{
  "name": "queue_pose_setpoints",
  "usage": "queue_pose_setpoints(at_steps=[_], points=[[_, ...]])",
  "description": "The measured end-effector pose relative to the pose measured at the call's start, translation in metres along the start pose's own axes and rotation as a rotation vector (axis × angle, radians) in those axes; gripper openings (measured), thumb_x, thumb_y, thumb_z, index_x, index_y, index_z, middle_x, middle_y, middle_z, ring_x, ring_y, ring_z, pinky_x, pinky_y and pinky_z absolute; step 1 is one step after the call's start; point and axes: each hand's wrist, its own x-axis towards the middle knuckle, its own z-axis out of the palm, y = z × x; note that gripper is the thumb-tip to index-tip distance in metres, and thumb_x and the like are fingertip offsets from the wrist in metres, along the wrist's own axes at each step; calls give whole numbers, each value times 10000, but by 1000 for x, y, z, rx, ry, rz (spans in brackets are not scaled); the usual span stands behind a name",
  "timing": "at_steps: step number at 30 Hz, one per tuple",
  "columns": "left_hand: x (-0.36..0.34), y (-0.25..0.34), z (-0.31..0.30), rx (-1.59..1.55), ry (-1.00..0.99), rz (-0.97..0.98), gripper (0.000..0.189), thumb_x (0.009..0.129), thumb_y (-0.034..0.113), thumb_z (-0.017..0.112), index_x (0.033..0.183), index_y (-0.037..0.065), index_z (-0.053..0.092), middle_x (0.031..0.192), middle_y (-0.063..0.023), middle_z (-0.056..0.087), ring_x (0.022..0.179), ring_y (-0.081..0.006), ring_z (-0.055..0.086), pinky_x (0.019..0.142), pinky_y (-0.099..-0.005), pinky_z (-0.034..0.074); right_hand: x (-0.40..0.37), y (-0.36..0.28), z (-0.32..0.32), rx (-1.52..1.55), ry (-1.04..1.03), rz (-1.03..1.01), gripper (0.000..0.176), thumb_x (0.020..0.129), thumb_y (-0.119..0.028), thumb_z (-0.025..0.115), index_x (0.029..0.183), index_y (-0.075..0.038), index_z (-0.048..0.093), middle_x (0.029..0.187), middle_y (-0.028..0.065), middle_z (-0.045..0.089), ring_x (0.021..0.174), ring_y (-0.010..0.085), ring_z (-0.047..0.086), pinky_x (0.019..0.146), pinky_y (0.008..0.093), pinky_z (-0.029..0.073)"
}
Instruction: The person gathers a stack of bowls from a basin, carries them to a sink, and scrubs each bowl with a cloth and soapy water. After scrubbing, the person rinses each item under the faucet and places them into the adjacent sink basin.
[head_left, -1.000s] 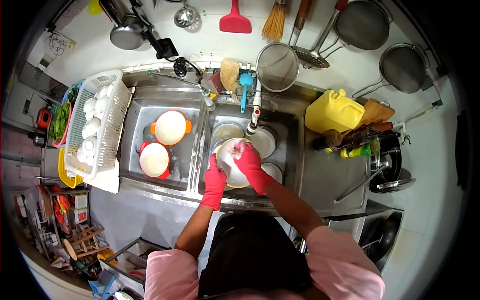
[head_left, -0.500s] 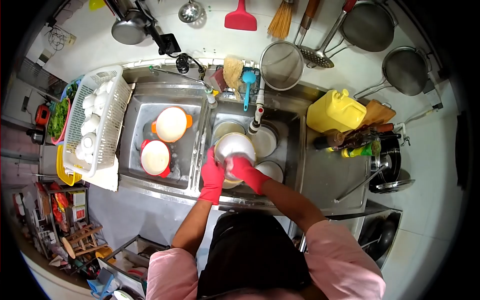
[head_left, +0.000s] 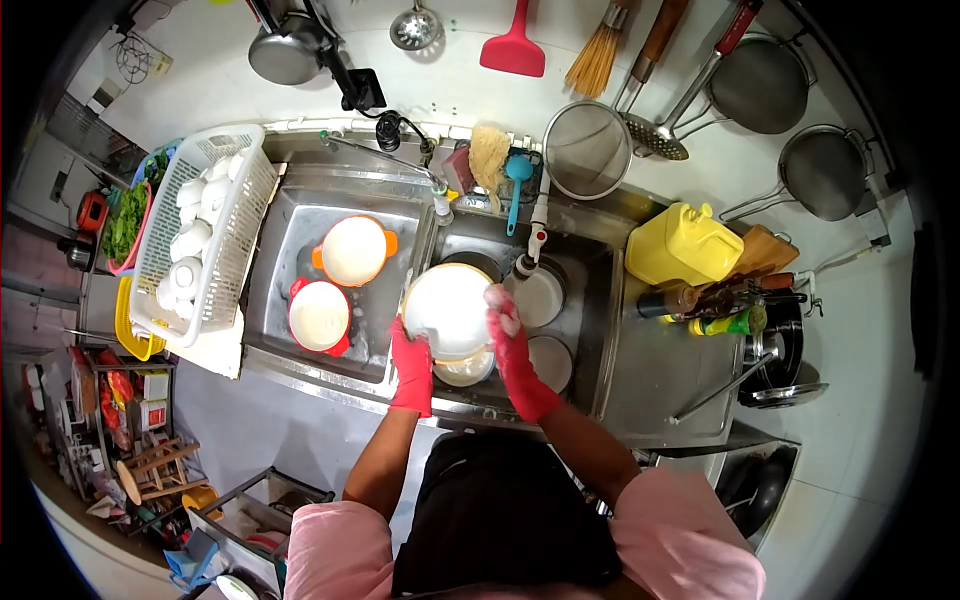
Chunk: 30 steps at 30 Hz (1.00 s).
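Over the right sink basin (head_left: 590, 330), a large white bowl (head_left: 448, 310) with a yellowish rim is tipped toward me. My left hand (head_left: 410, 370), in a red rubber glove, grips its lower left edge. At the bowl's right edge is my right hand (head_left: 513, 350), gloved in the same red, its fingers curled and covered in foam. A pale soapy lump shows at those fingers; whether it is a scourer or only suds I cannot make out. Beneath lie several round pots, one of them a white-bottomed pot (head_left: 538, 297) under the tap hose.
Two pots, an orange one (head_left: 355, 251) and a red one (head_left: 320, 316), sit in the left basin. White crockery fills a plastic basket (head_left: 262, 185) on the left. A yellow jug (head_left: 683, 245) and bottles stand on the right. Strainers (head_left: 588, 150) and utensils hang behind.
My right hand has moved from inside the bowl to its right edge. The bowl has been raised and turned to face me more. The whole view has shifted slightly.
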Motion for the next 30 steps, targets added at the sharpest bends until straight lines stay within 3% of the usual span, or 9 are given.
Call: queue_pose_setpoints(at_steps=[4,9,10,11,14,17,18,23,30], points=[[-1,67,-28,-195,-282,-448,571,805,-127,540,1344,56,495,1118,-136,649,874,-280,675,658,-432,600,35,-37,17,-192,-65,-83,420,971,-314,552,1277,-27,570,987,16,645,899,97,594,824,264,484],[-21,72,-31,-431,-426,-795,370,839,-29,669,1197,48,618,1066,-105,684,895,-230,663,761,-400,578,52,-16,21,158,-257,292,380,982,-376,547,1233,-91,563,1126,21,627,1034,126,597,888,280,484],[-16,49,-33,-501,-466,-810,375,841,-31,637,1204,60,603,1029,-120,686,835,-253,677,593,-423,567,55,10,13,386,-298,428,365,989,-362,536,1234,-93,558,1150,26,627,1033,136,604,888,295,491],[-9,24,-33,-576,-504,-822,383,843,-33,604,1210,73,587,993,-135,689,775,-277,690,424,-446,557,55,29,9,612,-340,560,349,995,-347,526,1236,-96,553,1173,30,627,1033,147,612,889,311,498],[-11,46,-12,-438,-258,-665,351,849,-6,673,1188,15,584,1052,-102,677,871,-210,649,801,-331,535,43,88,18,587,-161,205,349,992,-337,527,1250,-103,550,1213,33,616,1076,174,597,930,349,483],[5,14,-2,-170,-13,-303,298,840,-19,660,1124,8,576,1014,-92,668,868,-179,631,793,-314,516,29,89,45,685,349,379,376,1017,-302,473,1335,-103,503,1321,26,553,1193,208,522,1030,383,408],[6,12,-8,-163,-19,-287,297,839,-15,662,1122,8,575,1009,-88,664,866,-175,626,796,-312,513,18,64,48,651,306,291,328,949,-326,585,1179,-93,578,1159,38,645,949,174,644,783,330,537],[33,-10,-28,-238,-44,-232,287,842,-19,648,1116,12,571,981,-65,645,852,-162,605,805,-303,502,27,83,1,126,-198,217,317,942,-301,590,1153,-65,583,1061,87,670,878,180,655,741,308,539],[99,-40,-70,-202,78,-433,351,816,-54,634,1151,-13,537,1035,-109,617,843,-189,592,779,-342,514,10,39,-35,168,-44,245,321,957,-293,568,1163,-48,591,1064,76,664,910,176,652,793,312,529]])
